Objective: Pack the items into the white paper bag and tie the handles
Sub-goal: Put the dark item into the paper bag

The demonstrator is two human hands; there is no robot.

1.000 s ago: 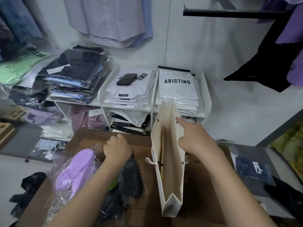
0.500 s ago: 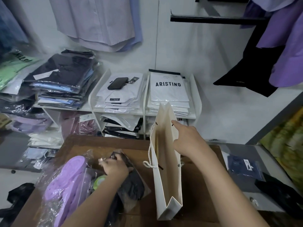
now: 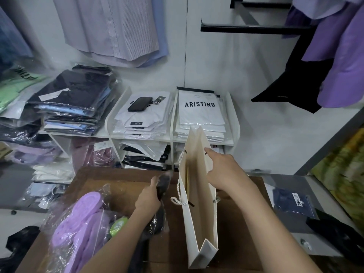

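Note:
A white paper bag (image 3: 199,229) stands upright and open on the brown table (image 3: 122,184), its rope handle (image 3: 178,196) hanging on the left side. My right hand (image 3: 224,172) holds the bag's right wall at the rim, keeping the mouth apart. My left hand (image 3: 148,197) grips a dark item in clear plastic wrap (image 3: 162,186), lifted off the table just left of the bag. Purple slippers in a plastic bag (image 3: 82,225) lie at the table's left, with a small green item (image 3: 118,226) beside them.
White shelves (image 3: 233,123) behind the table hold stacked packaged shirts, with a black phone (image 3: 140,104) on one stack. Shirts hang on the wall above. A navy packaged garment (image 3: 293,201) lies on a grey surface at the right.
My left hand has closed on the dark wrapped item and raised it up and toward the bag. My right hand stays on the bag's rim.

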